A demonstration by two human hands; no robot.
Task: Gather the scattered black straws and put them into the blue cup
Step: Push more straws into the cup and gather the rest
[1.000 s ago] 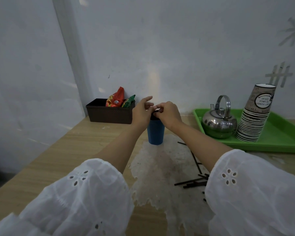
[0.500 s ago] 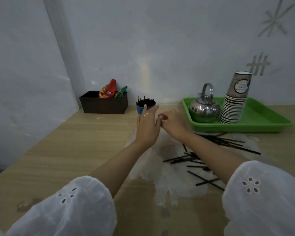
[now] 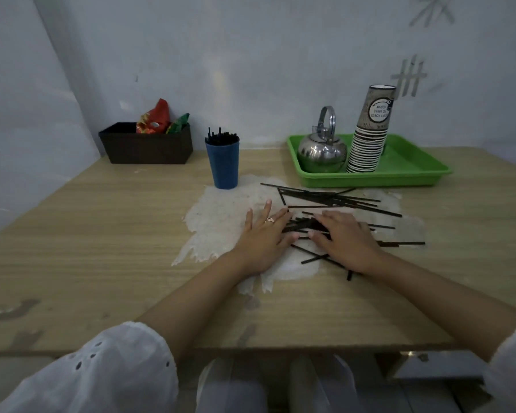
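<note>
The blue cup stands upright at the back of the wooden table, with several black straws sticking out of its top. Many more black straws lie scattered on a worn white patch in front of the green tray. My left hand lies flat with fingers spread at the left edge of the pile. My right hand rests palm down on a bunch of straws, fingers curled over them; whether it grips any is unclear.
A green tray at the back right holds a steel kettle and a leaning stack of paper cups. A dark brown box with snack packets sits at the back left against the wall.
Both hands have come back from the blue cup to the straw pile near me and dropped onto the table. The camera has tilted down.
</note>
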